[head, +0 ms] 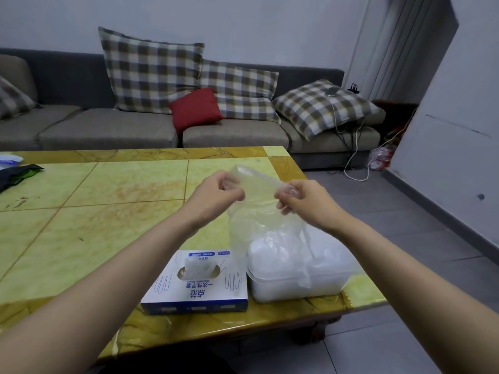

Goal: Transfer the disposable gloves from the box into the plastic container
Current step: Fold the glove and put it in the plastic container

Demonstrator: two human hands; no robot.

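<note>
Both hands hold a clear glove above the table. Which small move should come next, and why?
Probably lower the glove and tuck it into the plastic container. The left hand and right hand pinch its top, and its lower part hangs at the open container, right of the box.

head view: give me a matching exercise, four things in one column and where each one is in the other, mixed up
Things:
1. glove box
2. plastic container
3. clear glove
4. red cushion

Places:
A. on the sofa
B. held up between the left hand and the right hand
C. at the near right corner of the table
D. on the table, just left of the container

Pairs: 1-D, 2-C, 3-B, 4-A
</note>
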